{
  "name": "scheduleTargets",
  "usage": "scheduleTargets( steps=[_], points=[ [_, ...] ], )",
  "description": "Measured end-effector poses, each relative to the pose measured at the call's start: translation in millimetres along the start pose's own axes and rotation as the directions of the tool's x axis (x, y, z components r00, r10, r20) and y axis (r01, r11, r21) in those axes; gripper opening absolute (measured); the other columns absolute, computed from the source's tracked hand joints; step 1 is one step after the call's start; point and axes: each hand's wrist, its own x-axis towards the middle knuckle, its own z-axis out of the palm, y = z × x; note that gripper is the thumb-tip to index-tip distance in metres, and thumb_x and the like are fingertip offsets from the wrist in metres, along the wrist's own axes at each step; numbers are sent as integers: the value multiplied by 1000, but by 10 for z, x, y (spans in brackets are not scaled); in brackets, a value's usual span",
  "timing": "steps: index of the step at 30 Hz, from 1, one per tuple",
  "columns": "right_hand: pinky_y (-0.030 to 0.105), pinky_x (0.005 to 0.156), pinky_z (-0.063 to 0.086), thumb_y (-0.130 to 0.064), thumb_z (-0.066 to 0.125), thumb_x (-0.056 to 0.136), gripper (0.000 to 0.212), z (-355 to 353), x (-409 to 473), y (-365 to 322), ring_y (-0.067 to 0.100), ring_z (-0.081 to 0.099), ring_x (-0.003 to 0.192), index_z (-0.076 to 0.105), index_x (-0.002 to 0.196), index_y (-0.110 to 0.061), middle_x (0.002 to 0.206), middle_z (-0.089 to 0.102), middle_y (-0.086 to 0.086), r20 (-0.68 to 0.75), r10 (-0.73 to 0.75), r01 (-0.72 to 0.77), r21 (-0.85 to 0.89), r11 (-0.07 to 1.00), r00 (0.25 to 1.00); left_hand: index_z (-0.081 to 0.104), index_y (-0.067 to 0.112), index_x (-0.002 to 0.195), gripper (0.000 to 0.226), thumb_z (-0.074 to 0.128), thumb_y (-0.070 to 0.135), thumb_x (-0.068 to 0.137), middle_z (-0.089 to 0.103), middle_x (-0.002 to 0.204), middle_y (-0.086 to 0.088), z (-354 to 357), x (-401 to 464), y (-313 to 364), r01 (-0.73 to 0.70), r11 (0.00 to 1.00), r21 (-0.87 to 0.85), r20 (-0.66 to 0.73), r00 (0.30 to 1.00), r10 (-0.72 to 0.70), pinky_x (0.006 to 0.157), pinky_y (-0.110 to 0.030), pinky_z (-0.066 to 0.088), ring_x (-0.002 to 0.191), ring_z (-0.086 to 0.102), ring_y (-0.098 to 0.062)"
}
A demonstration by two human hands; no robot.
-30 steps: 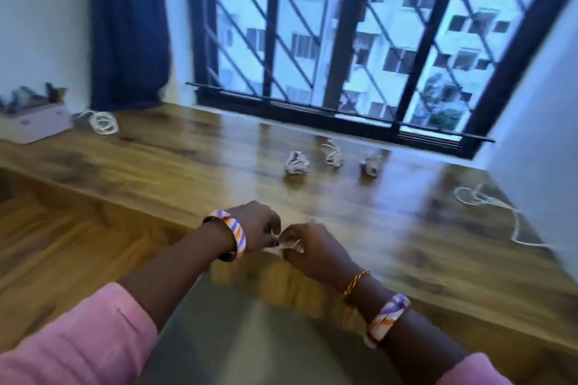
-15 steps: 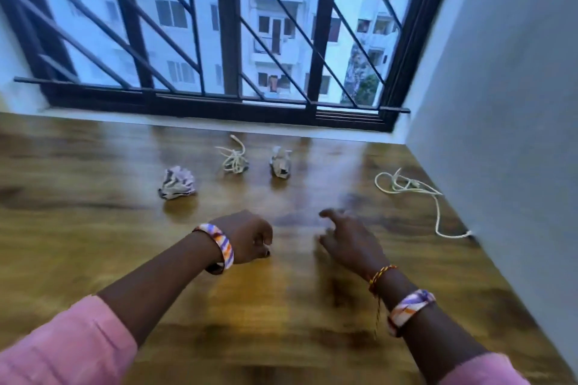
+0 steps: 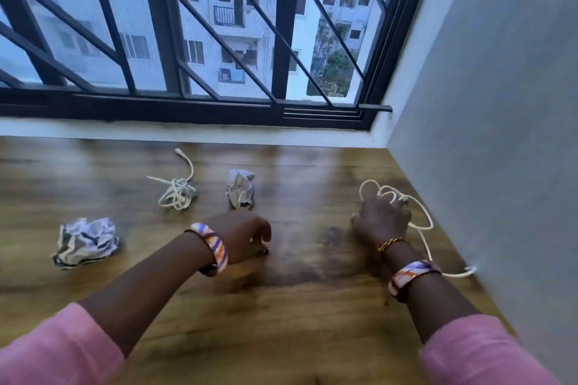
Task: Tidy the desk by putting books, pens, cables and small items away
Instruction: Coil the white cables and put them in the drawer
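Note:
A long white cable [image 3: 420, 222] lies looped by the right wall, and my right hand [image 3: 381, 220] is on its loops with fingers curled round them. My left hand [image 3: 245, 236] hovers low over the wooden desk [image 3: 306, 306] with its fingers curled in; a small pale scrap [image 3: 265, 241] shows at the fingertips. A second, bundled white cable [image 3: 176, 194] lies further back. Beside it to the right sits a crumpled paper ball [image 3: 240, 187]. A larger crumpled paper ball [image 3: 86, 241] lies at the left.
A grey wall [image 3: 500, 166] bounds the desk on the right, close to the long cable. A barred window [image 3: 194, 40] with a white sill [image 3: 187, 131] runs along the back edge.
The view swung right and closer to the corner. My right hand reached forward and right from open above the desk onto the long cable's loops. My left hand stays curled.

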Motion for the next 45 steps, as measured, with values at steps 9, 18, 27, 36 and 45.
scheduleTargets(
  steps=[9, 18, 27, 36, 45],
  points=[
    [23, 72, 42, -11, 61, 81, 14, -360, -969, -268, 9, 61, 75, 71, 90, -12, 78, 66, 0, -91, -516, 485, 508, 711, 852, 53, 14, 125, 40, 59, 30, 88, 57, 115, -1, 115, -512, 105, 109, 873, -475, -97, 980, -175, 74, -20, 45, 101, 60, -18],
    [9, 46, 30, 4, 65, 73, 15, -875, -2466, -331, 3, 41, 44, 64, 83, -8, 48, 38, -11, -418, -659, 710, 656, 258, 625, 58, 11, 74, 16, 55, 3, 89, 65, 51, 0, 455, -1511, 708, 31, -57, -998, 50, 928, -369, 47, -22, 55, 44, 64, -11],
    [13, 59, 38, 3, 60, 75, 26, -1167, -2690, -579, 1, 53, 57, 68, 92, -14, 62, 63, -1, -605, -543, 806, 516, 289, 582, 65, 11, 87, 23, 45, 1, 94, 71, 62, 1, -36, -2816, 424, -168, 459, -873, -335, 889, -312, 51, -19, 54, 53, 65, -7],
    [30, 73, 41, -40, 56, 88, 20, -1447, -2786, -1386, 17, 57, 82, 70, 86, -25, 86, 61, -2, -555, -758, 936, 272, 224, 343, 70, 18, 75, 30, 49, 28, 94, 44, 37, 10, -634, -3656, -152, 3, 680, -733, -513, 654, -556, 39, -15, 26, 37, 35, -4],
    [39, 62, 46, -58, 47, 85, 43, -2301, -2421, -2503, 15, 52, 64, 51, 55, -28, 66, 49, -7, -561, -798, 946, 323, 33, 220, 70, 17, 73, 15, 70, 31, 78, 52, 56, 13, -1732, -4392, -1225, 579, 813, -58, -820, 437, -370, 65, -28, 44, 64, 54, -18]
  ],
)
